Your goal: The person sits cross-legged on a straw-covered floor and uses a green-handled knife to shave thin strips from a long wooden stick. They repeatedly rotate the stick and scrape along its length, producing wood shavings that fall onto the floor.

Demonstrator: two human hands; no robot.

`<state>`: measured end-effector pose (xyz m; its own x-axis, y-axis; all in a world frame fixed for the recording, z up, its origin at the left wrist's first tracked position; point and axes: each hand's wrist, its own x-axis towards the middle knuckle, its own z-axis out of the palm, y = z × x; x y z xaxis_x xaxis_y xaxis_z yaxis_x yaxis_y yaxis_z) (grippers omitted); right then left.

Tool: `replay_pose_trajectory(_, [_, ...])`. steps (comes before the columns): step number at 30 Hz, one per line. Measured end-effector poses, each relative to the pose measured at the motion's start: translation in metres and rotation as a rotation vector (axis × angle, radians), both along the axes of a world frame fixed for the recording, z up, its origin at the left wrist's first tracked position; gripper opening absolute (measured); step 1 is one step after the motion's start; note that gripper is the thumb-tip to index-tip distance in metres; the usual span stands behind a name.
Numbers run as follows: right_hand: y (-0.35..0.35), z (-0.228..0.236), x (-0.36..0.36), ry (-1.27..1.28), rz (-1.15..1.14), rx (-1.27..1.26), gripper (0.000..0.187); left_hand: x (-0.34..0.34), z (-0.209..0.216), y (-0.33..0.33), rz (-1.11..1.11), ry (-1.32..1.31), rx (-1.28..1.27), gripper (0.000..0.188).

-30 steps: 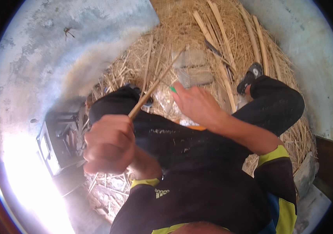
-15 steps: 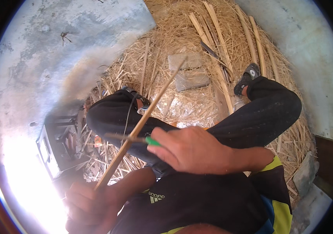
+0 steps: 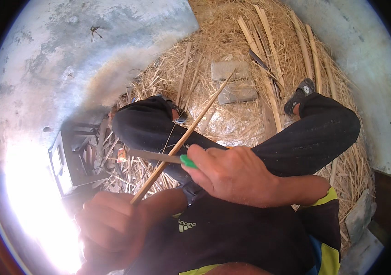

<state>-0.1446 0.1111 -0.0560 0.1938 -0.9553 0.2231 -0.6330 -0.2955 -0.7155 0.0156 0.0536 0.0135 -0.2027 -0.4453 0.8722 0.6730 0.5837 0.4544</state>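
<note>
Two hands are busy. Left hand [image 3: 110, 227] grips a long thin stick [image 3: 184, 140] low down. Right hand [image 3: 232, 174] holds a green-handled knife [image 3: 161, 157], blade on the stick above the knees. Farther off, straw [image 3: 232, 41] covers the ground.

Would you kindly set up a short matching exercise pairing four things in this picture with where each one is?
Things:
1. bamboo strip
2. knife
3. two flat stones
4. sandal

Places:
A. on the foot at upper right
B. gripped at its lower end by the left hand
C. lying on the straw
D. held by its green handle in the right hand

Pairs: 1-B, 2-D, 3-C, 4-A
</note>
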Motion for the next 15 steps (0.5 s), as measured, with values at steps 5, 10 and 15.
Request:
replay_pose_trajectory(5, [-0.003, -0.009, 0.012, 0.014, -0.066, -0.182, 0.021, 0.015, 0.005, -0.002, -0.004, -0.060, -0.074, 0.038])
replay_pose_trajectory(10, [-0.011, -0.036, 0.017, 0.190, -0.204, -0.110, 0.024, 0.021, -0.004, -0.004, 0.098, 0.047, -0.038, 0.036])
replay_pose_trajectory(15, [-0.015, -0.162, -0.067, 0.249, -0.513, 0.112, 0.031, 0.010, -0.003, -0.006, -0.031, 0.021, -0.095, 0.045])
